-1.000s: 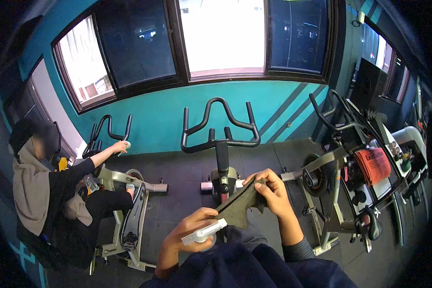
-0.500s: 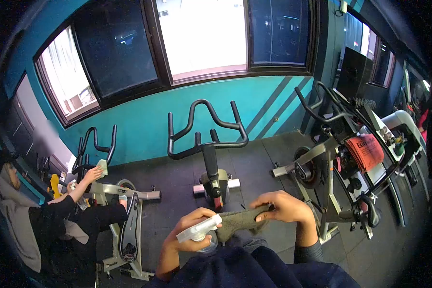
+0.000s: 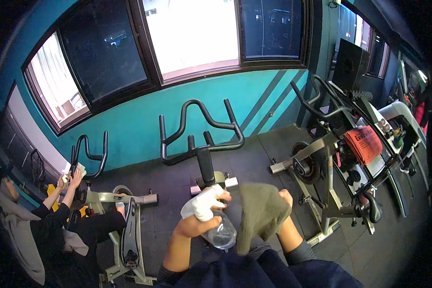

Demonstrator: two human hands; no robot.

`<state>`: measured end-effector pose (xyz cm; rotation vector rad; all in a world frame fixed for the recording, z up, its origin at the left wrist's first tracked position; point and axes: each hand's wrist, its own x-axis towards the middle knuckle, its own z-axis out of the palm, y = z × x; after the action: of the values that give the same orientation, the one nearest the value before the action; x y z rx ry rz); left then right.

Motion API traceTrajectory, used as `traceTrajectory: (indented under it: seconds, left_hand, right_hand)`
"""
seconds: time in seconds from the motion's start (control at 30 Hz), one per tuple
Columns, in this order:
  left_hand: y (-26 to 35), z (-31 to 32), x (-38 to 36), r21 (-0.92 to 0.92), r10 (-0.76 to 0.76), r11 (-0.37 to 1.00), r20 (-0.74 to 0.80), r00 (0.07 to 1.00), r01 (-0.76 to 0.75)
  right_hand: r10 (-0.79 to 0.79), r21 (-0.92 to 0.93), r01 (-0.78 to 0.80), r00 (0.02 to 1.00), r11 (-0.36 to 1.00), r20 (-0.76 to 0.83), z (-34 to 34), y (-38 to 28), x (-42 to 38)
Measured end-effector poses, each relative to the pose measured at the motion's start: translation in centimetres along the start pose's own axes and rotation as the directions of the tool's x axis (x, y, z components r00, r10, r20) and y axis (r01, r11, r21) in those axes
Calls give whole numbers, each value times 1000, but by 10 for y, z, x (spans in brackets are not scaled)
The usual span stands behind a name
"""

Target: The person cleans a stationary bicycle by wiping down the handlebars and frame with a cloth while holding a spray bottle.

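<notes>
While the left hand grips a clear-bodied spray bottle, right hand clutching olive cloth, seemingly fuzzy.

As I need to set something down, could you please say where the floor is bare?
Bare floor lies between the middle bike and right bike, and between the middle and left bike. It is crowded around the co-worker and among the equipment at far right.

From my station I see the dark, seamed floor, its far edge along the teal wall, carrying the left bike, the middle bike and the right bike, standing apart from each other.
</notes>
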<state>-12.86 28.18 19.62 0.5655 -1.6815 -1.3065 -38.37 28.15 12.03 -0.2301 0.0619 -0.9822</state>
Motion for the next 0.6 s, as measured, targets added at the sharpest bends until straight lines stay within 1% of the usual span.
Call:
traceTrajectory:
  seconds: [0.03,0.07,0.13,0.17,0.2,0.23,0.27,0.3,0.37,0.43,0.47,0.5,0.53,0.6]
  left_hand:
    - [-10,-5,-2,62,-84,994,-66,994,88]
    - [-22,-5,-1,47,-99,993,-181,978,110]
    - [-45,-8,3,69,-97,990,-320,942,125]
    - [-53,-10,8,67,-99,990,-319,942,127]
    - [-61,-13,13,197,-68,971,-312,948,135]
    - [-70,-15,18,323,-38,936,-299,953,139]
    - [-86,-18,24,383,-70,904,-310,948,192]
    - [-103,-20,31,376,-97,900,-319,943,220]
    - [-129,-23,44,370,-127,895,-320,939,247]
    - [-146,-26,61,427,-96,870,-344,934,247]
    - [-152,-27,68,426,-96,872,-337,937,242]
    - [-157,-28,76,487,-105,833,-325,940,262]
    - [-162,-29,82,547,-114,789,-317,942,279]
    - [-171,-28,91,522,-78,816,-328,941,250]
  right_hand:
    - [-186,24,188,980,982,-75,-11,-1,2]
    - [-362,31,371,919,928,-153,-16,-5,2]
    - [-452,-67,455,837,888,-308,-14,-18,-5]
    - [-511,-92,511,797,855,-321,-23,-25,-7]
    - [-565,-124,556,768,822,-302,-26,-31,-8]
    - [-605,-140,595,729,791,-319,-25,-35,-9]
    - [-644,-157,633,688,758,-335,-23,-39,-10]
    - [-646,-158,635,685,756,-335,-25,-42,-11]
    - [-698,-195,677,636,709,-329,-29,-48,-13]
    - [-702,-192,682,636,706,-322,-27,-48,-13]
    - [-701,-192,681,640,707,-314,-26,-49,-14]
    - [-706,-195,685,634,702,-314,-30,-51,-14]
    - [-707,-175,690,648,702,-281,-38,-51,-14]
    - [-708,-157,693,663,703,-243,-43,-52,-14]
